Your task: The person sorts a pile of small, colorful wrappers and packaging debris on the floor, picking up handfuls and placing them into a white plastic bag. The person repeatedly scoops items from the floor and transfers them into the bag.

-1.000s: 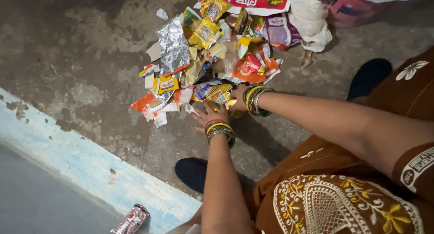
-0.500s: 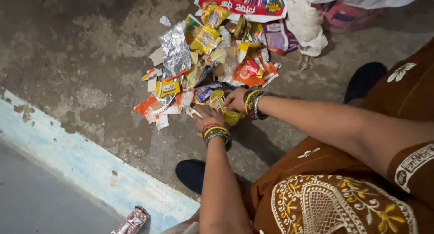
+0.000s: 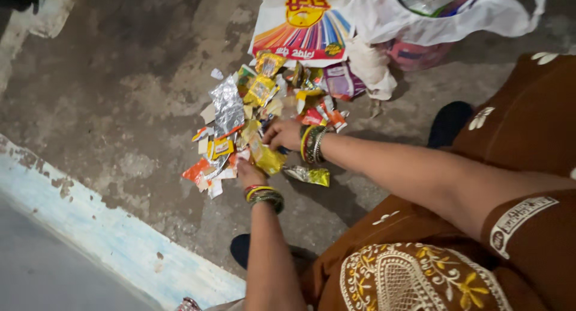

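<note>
Both hands mid-frame in wrapper pile (image 3: 258, 116). Right hand (image 3: 283, 134) clutches wrappers; left hand (image 3: 249, 174) grip can't tell, touching yellow wrapper (image 3: 267, 160). Scoop low, fingers wide.

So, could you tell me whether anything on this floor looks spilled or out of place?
Yes: a heap of torn wrappers lies loose on the bare concrete floor, beside the white bags. One yellow wrapper has strayed from the heap.

two hands (image 3: 264, 155), two plastic bags (image 3: 384, 14), one wrapper pile (image 3: 252, 113)
</note>
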